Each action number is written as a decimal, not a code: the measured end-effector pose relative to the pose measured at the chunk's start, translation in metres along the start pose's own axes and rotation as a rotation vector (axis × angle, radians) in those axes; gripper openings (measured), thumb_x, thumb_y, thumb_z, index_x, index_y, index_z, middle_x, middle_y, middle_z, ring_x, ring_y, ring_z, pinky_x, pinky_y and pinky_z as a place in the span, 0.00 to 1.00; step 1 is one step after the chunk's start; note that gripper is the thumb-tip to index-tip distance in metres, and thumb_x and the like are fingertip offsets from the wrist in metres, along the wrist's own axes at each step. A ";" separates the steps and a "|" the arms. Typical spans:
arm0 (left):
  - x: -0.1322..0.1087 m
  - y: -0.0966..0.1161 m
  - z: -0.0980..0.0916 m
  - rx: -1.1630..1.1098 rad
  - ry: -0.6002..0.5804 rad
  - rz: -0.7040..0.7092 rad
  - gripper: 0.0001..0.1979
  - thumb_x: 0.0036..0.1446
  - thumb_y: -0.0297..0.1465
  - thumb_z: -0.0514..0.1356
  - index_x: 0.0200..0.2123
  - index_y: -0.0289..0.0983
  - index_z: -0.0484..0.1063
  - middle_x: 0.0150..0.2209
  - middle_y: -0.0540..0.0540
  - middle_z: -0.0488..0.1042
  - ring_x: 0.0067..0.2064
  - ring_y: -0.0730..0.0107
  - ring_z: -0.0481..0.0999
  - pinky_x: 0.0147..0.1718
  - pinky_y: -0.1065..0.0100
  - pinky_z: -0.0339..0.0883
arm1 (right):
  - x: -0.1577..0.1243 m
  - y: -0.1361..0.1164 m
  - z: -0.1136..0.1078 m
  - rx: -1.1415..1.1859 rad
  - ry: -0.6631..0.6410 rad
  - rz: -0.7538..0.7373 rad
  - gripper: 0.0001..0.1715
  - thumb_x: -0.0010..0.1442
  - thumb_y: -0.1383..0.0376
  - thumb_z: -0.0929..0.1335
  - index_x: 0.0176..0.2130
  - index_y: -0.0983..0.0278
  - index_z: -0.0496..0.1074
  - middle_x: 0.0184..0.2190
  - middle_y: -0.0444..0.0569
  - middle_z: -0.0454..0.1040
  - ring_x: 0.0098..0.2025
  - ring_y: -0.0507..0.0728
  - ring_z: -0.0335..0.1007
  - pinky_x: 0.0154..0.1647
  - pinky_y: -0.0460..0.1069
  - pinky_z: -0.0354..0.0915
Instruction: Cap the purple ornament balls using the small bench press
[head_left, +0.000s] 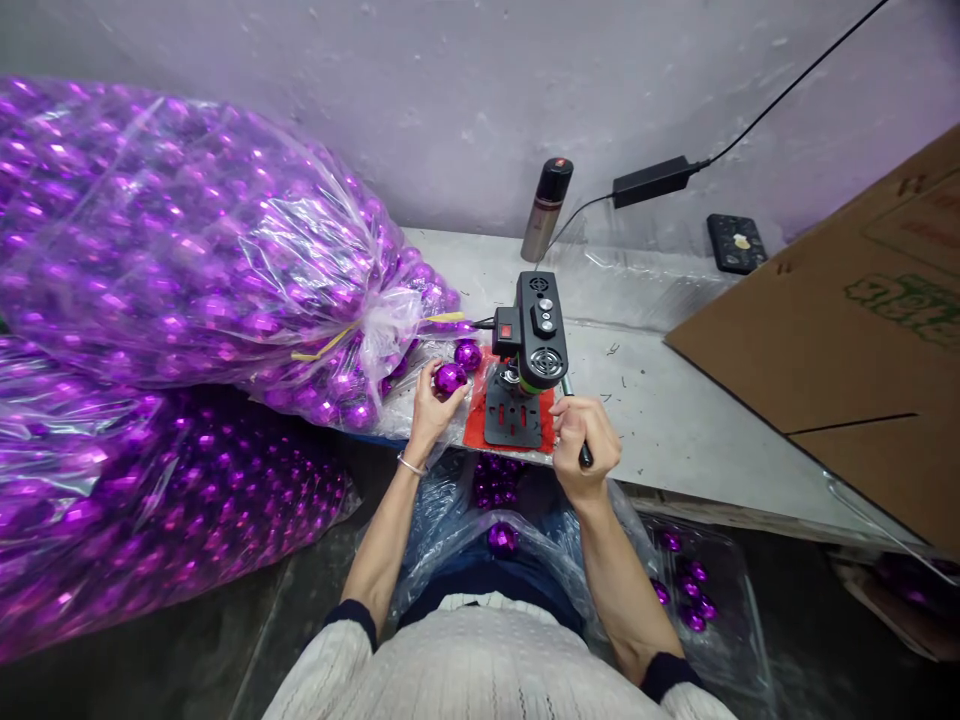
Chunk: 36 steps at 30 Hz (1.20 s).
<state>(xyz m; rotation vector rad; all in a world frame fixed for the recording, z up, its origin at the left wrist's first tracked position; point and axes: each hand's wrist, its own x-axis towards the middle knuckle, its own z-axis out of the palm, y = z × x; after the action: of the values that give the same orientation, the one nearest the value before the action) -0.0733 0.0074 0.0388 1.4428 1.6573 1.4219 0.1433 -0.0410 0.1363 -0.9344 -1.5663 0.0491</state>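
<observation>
My left hand [431,405] is closed round a shiny purple ball [450,378], held just left of a small black bench drill press [534,345]. The press stands on a red mat [480,425] at the table's front edge. My right hand [586,440] is wrapped round the press's black lever handle [576,420] on its right side. A second purple ball [468,354] lies on the table just behind the held one.
Two big clear bags of purple balls [180,260] fill the left side. A plastic bag on my lap holds more balls [501,538]. A metal bottle [546,208], a power adapter [651,181] and a black device [736,243] sit at the back. Cardboard [847,340] covers the right.
</observation>
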 end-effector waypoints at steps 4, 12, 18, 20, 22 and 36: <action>-0.022 0.012 0.013 -0.178 -0.207 -0.057 0.37 0.48 0.43 0.74 0.57 0.41 0.63 0.51 0.42 0.75 0.47 0.62 0.81 0.47 0.62 0.76 | 0.001 -0.001 0.000 0.020 0.004 -0.001 0.16 0.68 0.71 0.61 0.29 0.60 0.66 0.25 0.44 0.72 0.32 0.54 0.73 0.32 0.51 0.65; -0.030 0.022 0.040 0.081 -0.402 0.202 0.30 0.55 0.38 0.71 0.58 0.39 0.68 0.56 0.37 0.76 0.58 0.50 0.77 0.59 0.50 0.70 | 0.004 -0.003 -0.002 -0.008 -0.026 -0.017 0.15 0.68 0.71 0.61 0.29 0.60 0.66 0.27 0.45 0.73 0.32 0.54 0.73 0.32 0.50 0.65; -0.024 0.026 0.042 0.192 -0.471 0.265 0.31 0.53 0.35 0.72 0.58 0.39 0.68 0.53 0.38 0.77 0.56 0.50 0.77 0.56 0.49 0.72 | 0.005 -0.005 -0.003 -0.035 -0.030 -0.026 0.15 0.67 0.73 0.61 0.30 0.60 0.68 0.27 0.45 0.74 0.31 0.53 0.73 0.31 0.50 0.64; -0.024 0.028 0.041 0.208 -0.473 0.245 0.31 0.52 0.35 0.72 0.58 0.39 0.68 0.53 0.39 0.77 0.56 0.50 0.77 0.57 0.50 0.71 | 0.005 -0.005 -0.003 -0.036 -0.030 -0.030 0.15 0.67 0.73 0.61 0.30 0.61 0.67 0.27 0.45 0.74 0.31 0.53 0.73 0.31 0.49 0.64; -0.024 0.028 0.042 0.211 -0.454 0.215 0.31 0.52 0.35 0.72 0.58 0.38 0.69 0.53 0.39 0.77 0.56 0.50 0.77 0.57 0.50 0.71 | 0.005 -0.005 -0.004 -0.034 -0.033 -0.038 0.15 0.67 0.73 0.61 0.30 0.61 0.67 0.27 0.45 0.74 0.31 0.53 0.73 0.31 0.49 0.64; -0.004 0.007 0.037 -0.380 -0.507 -0.214 0.31 0.55 0.38 0.71 0.59 0.37 0.66 0.57 0.38 0.77 0.58 0.57 0.78 0.62 0.53 0.68 | 0.007 -0.006 -0.003 -0.039 -0.033 -0.068 0.15 0.66 0.75 0.62 0.30 0.60 0.65 0.26 0.44 0.72 0.31 0.52 0.73 0.30 0.48 0.66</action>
<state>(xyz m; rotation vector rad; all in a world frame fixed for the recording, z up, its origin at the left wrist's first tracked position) -0.0367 0.0168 0.0324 1.2328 1.1151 1.0651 0.1436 -0.0422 0.1461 -0.9143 -1.6336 -0.0136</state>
